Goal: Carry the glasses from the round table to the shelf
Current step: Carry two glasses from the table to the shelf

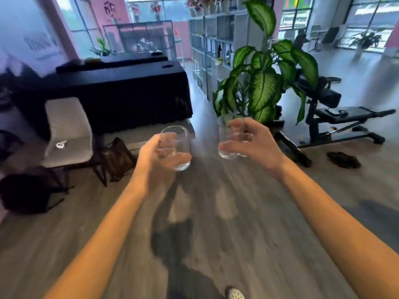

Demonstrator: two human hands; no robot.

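Two glasses in play on my feed right now, one per hand, both held up out in front at about chest height over the wood floor (248, 212). The left hand (157, 160) is wrapped around the left glass (176, 147), fingers on the far side and thumb across the lower front, so it's clamped on it; that glass sits upright with a slight tilt and looks empty. The right hand (250, 143) grips the right glass (230, 139) from its right side, thumb along the bottom, fingers curled over the upper part, closed on it too. The two glasses are near each other but not touching, with a clear gap of floor showing between them. Straight ahead past the right glass there's a big potted plant (263, 78) with green-and-cream leaves, and behind it a tall open shelf unit (216, 39) with pots on top. To the left I can see a long table under a black cloth (112, 93), a grey chair (67, 130) in front of it, and a brown bag (116, 158) on the floor beside the chair. Off to the right is a black workout bench (336, 117). Whole picture is a bit smeared, and at the bottom edge I can just catch a white shoe (234, 293).
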